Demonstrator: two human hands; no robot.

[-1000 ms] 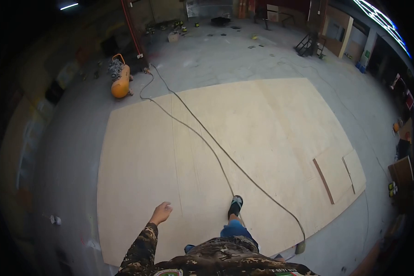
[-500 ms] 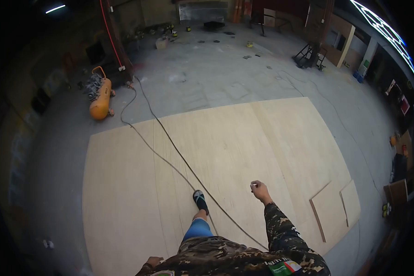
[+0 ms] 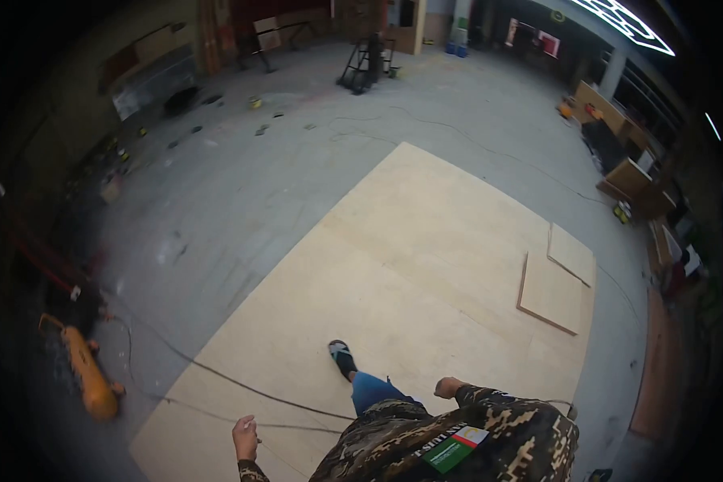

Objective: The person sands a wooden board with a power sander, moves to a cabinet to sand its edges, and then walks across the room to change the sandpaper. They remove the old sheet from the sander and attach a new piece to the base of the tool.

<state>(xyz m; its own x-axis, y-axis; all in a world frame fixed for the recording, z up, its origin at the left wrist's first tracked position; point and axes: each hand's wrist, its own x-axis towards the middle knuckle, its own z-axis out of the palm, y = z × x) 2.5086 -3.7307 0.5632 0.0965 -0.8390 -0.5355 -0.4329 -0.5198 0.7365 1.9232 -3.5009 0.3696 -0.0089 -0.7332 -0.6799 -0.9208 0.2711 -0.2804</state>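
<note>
- Far left on the concrete floor (image 3: 241,193): orange air compressor (image 3: 87,377) lying low and just off the plywood sheets (image 3: 426,265); easy to clip with a foot or tug over if the line attached to it gets pulled.
- Running right from the compressor: thin dark hose (image 3: 217,376) and a second line trailing over the plywood edge and passing close behind the sandalled foot (image 3: 343,357); likely snag around the ankle or sandal, with a trip onto the boards as the probable result.
- Low left: left hand (image 3: 245,436) hanging free, fingers loosely curled, nothing visibly in it, just above the nearer line; could catch the line on a swing of the arm.
- Centre: open-toed sandal on smooth plywood; a slip or a stubbed toe looks possible, since nothing covers the toes.
- Right of the knee: right hand (image 3: 447,387) closed into a loose fist near the camouflage sleeve; cannot tell whether anything sits inside it.
- Further right: two smaller cut panels (image 3: 556,281) lying on the big sheets, edges slightly raised; a lip to trip on if stepped across blindly.
- Far right, along the wall: stacked boxes and boards (image 3: 628,178), well apart from both hands; small risk from here.
</note>
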